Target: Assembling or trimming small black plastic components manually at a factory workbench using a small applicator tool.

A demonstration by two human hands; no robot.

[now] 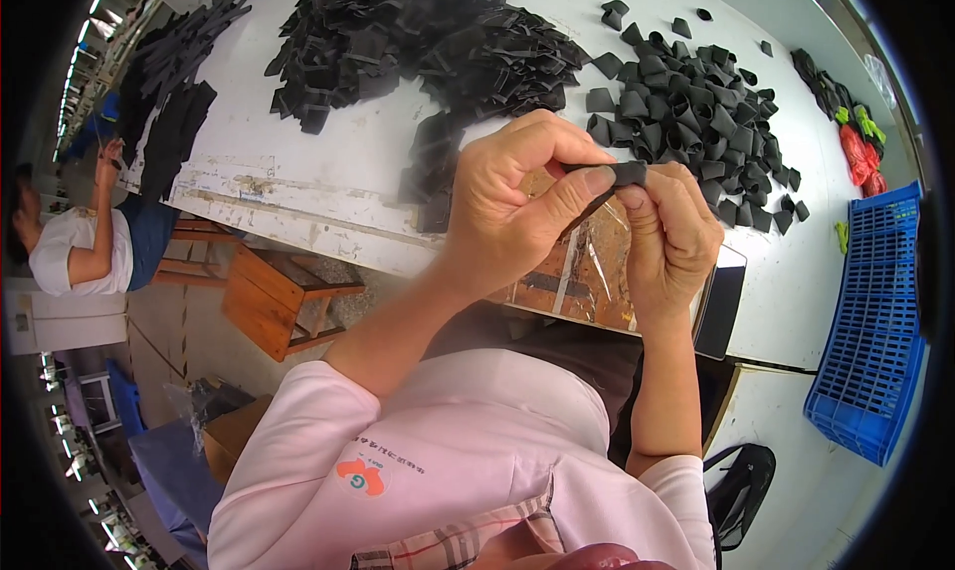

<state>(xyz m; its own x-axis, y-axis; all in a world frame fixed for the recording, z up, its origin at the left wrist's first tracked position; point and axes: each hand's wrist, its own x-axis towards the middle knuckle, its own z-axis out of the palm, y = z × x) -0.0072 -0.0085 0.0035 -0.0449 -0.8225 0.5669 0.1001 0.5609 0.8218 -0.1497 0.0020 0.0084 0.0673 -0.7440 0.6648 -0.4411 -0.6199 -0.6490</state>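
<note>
A short black fabric strip (627, 174) is pinched between my two hands above the front edge of the white table. My left hand (522, 192) grips its left part with the thumb on top. My right hand (672, 234) closes on the other end with thumb and fingers. Part of the strip is hidden by my fingers. Just below lies a brown board (602, 265) covered with shiny clear film. Beyond my hands is a heap of flat black fabric pieces (333, 63). To its right sits a pile of black fabric loops (686, 107).
Long black strips (179, 122) lie at the table's left end, near a seated person (95, 242) in white. A wooden stool (274, 296) stands left of me. On the right are a blue plastic crate (870, 321), a red bag (858, 157) and a dark flat panel (720, 306).
</note>
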